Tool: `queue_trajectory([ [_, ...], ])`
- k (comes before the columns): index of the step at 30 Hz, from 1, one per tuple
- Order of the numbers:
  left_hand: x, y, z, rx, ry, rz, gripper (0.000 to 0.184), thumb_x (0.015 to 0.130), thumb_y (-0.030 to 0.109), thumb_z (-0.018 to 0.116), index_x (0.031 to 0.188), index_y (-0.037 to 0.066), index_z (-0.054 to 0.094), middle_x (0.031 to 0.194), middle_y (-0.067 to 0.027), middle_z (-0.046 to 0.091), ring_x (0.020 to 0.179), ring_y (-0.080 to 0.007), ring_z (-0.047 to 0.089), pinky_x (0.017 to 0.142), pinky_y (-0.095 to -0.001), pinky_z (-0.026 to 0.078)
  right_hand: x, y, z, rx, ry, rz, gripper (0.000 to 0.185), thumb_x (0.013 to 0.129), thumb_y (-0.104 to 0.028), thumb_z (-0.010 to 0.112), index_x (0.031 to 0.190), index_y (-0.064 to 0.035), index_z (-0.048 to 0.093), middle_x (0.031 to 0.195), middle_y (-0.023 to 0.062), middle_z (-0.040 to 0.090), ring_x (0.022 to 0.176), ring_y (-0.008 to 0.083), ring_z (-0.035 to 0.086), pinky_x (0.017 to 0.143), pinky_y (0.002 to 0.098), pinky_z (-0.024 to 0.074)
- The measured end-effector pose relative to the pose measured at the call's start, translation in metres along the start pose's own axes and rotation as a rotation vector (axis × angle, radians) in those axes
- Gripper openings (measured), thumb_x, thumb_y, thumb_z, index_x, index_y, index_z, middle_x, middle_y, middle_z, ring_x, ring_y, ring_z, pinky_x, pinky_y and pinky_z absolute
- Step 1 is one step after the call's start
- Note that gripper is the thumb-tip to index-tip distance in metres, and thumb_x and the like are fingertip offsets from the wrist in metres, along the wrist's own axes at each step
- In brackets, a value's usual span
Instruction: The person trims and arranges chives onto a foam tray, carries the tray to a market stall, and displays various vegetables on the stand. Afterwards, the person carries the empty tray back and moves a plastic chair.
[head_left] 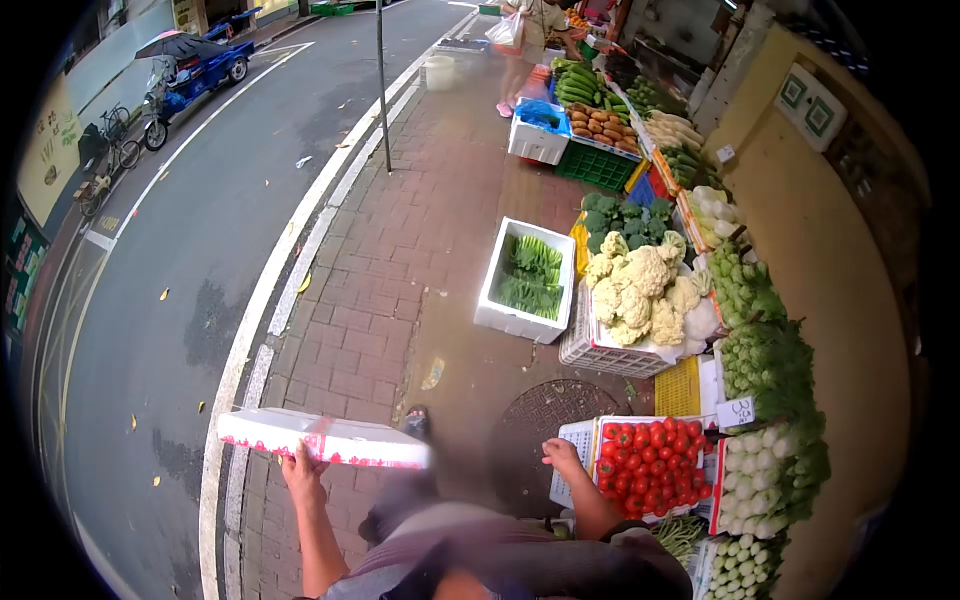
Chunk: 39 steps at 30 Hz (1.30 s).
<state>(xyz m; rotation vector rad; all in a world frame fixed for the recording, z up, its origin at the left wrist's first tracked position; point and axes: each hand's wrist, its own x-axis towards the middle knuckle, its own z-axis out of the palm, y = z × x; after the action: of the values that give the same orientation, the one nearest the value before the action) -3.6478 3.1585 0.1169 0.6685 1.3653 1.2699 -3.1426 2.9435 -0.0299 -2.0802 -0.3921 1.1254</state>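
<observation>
My left hand (303,471) grips the near edge of a flat white box with red print (370,445), carried out in front of my body over the brick pavement. Whether the box has anything in it, I cannot tell. On the other side, my right hand (563,456) hangs in the air with loosely bent fingers and nothing visible in it. Just right of it is a tray of red tomatoes (650,462), apart from the fingers as far as I can see. A white plastic crate (566,480) shows beneath the tray's left side.
Ahead stands a white foam box (486,305) of leafy greens (535,275). Cauliflowers (640,290) and broccoli (625,215) fill the stall at right. A pole (383,100) rises near the curb (285,260). A person (520,45) with a white bag stands farther up the pavement.
</observation>
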Motion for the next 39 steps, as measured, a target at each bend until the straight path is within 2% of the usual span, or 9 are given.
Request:
queue_trajectory([
  [12, 0.29, 0.077, 0.304, 0.075, -0.153, -0.061, 0.039, 0.095, 0.043, 0.062, 0.106, 0.007, 0.054, 0.082, 0.0005, 0.056, 0.064, -0.0089, 0.057, 0.057, -0.0275, 0.055, 0.183, -0.089, 0.029, 0.156, -0.007, 0.19, 0.022, 0.088, -0.024, 0.064, 0.076, -0.0053, 0.067, 0.069, 0.0065, 0.063, 0.064, 0.0245, 0.064, 0.055, 0.0376, 0.0486],
  [15, 0.359, 0.068, 0.373, 0.121, -0.143, -0.063, 0.039, 0.095, 0.044, 0.062, 0.106, 0.007, 0.054, 0.082, -0.0006, 0.057, 0.064, -0.0099, 0.057, 0.058, -0.0276, 0.054, 0.28, -0.055, 0.03, -1.171, -0.244, -0.673, 0.019, 0.081, -0.022, 0.067, 0.082, -0.0037, 0.07, 0.076, 0.0117, 0.068, 0.07, 0.0309, 0.067, 0.059, 0.0425, 0.0506],
  [19, 0.41, 0.092, 0.491, -0.023, -0.125, -0.036, 0.043, 0.094, 0.043, 0.063, 0.108, 0.004, 0.054, 0.085, -0.0038, 0.059, 0.067, -0.013, 0.059, 0.059, -0.0286, 0.054, 0.397, -0.179, 0.015, -1.143, -0.147, -0.786, 0.023, 0.081, -0.022, 0.067, 0.088, 0.0003, 0.07, 0.08, 0.0135, 0.07, 0.075, 0.0311, 0.069, 0.062, 0.0428, 0.0533],
  [21, 0.458, 0.082, 0.508, 0.013, -0.168, -0.121, 0.038, 0.095, 0.04, 0.064, 0.108, 0.006, 0.054, 0.09, -0.0043, 0.064, 0.07, -0.0142, 0.064, 0.061, -0.0312, 0.055, 0.464, -0.253, 0.003, -0.191, -0.034, 0.195, 0.024, 0.089, -0.022, 0.063, 0.095, 0.0008, 0.068, 0.081, 0.0106, 0.068, 0.074, 0.0249, 0.069, 0.06, 0.0389, 0.0533],
  [29, 0.588, 0.1, 0.715, 0.093, -0.192, -0.173, 0.031, 0.096, 0.038, 0.062, 0.1, 0.008, 0.054, 0.08, -0.0017, 0.057, 0.065, -0.0131, 0.059, 0.059, -0.0308, 0.054, 0.607, -0.531, -0.056, 0.265, 0.152, -0.167, 0.062, 0.094, -0.023, 0.065, 0.142, 0.0042, 0.037, 0.1, 0.0116, 0.066, 0.079, 0.0207, 0.07, 0.068, 0.0309, 0.052],
  [33, 0.672, 0.09, 0.851, 0.104, -0.328, -0.236, 0.032, 0.095, 0.036, 0.064, 0.085, 0.007, 0.055, 0.071, -0.0027, 0.054, 0.059, -0.0154, 0.058, 0.056, -0.0317, 0.053, 0.609, -0.47, -0.136, 0.709, 0.764, 0.184, 0.091, 0.088, -0.016, 0.069, 0.154, -0.0025, 0.008, 0.099, 0.0197, 0.065, 0.067, 0.0235, 0.064, 0.058, 0.0325, 0.0523],
  [35, 0.722, 0.089, 0.919, 0.142, -0.411, -0.277, 0.031, 0.095, 0.036, 0.063, 0.089, 0.006, 0.058, 0.073, -0.0036, 0.057, 0.059, -0.0169, 0.06, 0.056, -0.0315, 0.053, 0.559, -0.265, -0.21, 1.204, 0.602, 0.082, 0.084, 0.089, -0.049, 0.059, 0.152, -0.0077, 0.021, 0.099, 0.0189, 0.065, 0.088, 0.0302, 0.065, 0.064, 0.0477, 0.053],
  [36, 0.749, 0.09, 0.958, 0.155, -0.447, -0.282, 0.031, 0.095, 0.036, 0.062, 0.092, 0.005, 0.059, 0.075, -0.0043, 0.059, 0.06, -0.0176, 0.061, 0.056, -0.0314, 0.054, 0.521, -0.248, -0.214, 1.538, 1.031, -0.019, 0.057, 0.094, -0.054, 0.047, 0.134, -0.0129, 0.049, 0.119, 0.0166, 0.059, 0.091, 0.0322, 0.066, 0.067, 0.0451, 0.0539],
  [39, 0.805, 0.101, 1.054, 0.186, -0.58, -0.287, 0.032, 0.096, 0.036, 0.061, 0.098, 0.003, 0.059, 0.079, -0.0053, 0.061, 0.061, -0.0181, 0.062, 0.057, -0.0319, 0.055, 0.455, -0.358, -0.174, 1.206, 1.596, 0.42, 0.053, 0.092, -0.048, 0.05, 0.133, -0.0134, 0.048, 0.114, 0.0156, 0.059, 0.087, 0.0314, 0.064, 0.066, 0.0442, 0.0541],
])
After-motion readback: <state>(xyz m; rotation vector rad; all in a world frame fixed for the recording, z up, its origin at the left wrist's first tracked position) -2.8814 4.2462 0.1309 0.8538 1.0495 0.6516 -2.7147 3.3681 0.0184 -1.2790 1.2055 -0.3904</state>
